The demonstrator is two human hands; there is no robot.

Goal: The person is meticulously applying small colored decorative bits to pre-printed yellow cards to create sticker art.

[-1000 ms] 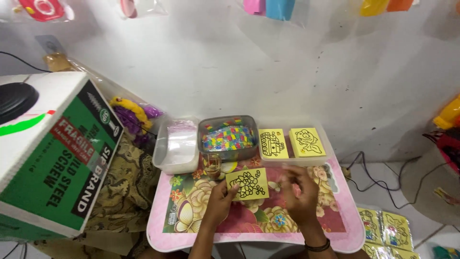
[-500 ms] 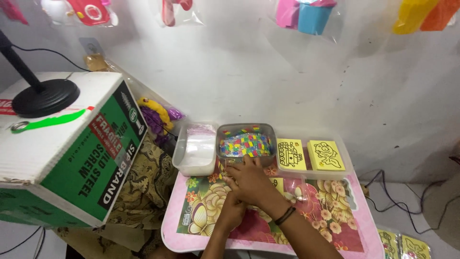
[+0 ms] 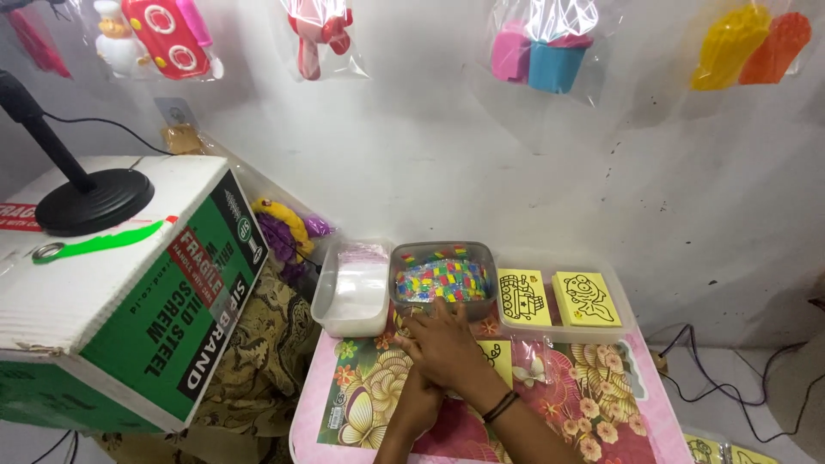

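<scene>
The right hand (image 3: 443,348) has been drawn back from the tub of coloured pieces (image 3: 443,280), laid flat and released over the left hand (image 3: 421,399).
Two yellow cards (image 3: 522,297) are counted in a tray, a third (image 3: 494,354) lies half hidden on the bench (image 3: 619,404); the left hand's grip cannot be told.

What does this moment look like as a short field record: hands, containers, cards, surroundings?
right hand: flat on table, fingers by grey tub, lying over the left hand
left hand: mostly hidden under right
grey tub: full of small multicoloured packets
clear tub: holds clear bags
tray: two yellow line-art cards
yellow card: partly covered by right hand
table: pink rim, floral top
left side: green-and-white carton
</scene>
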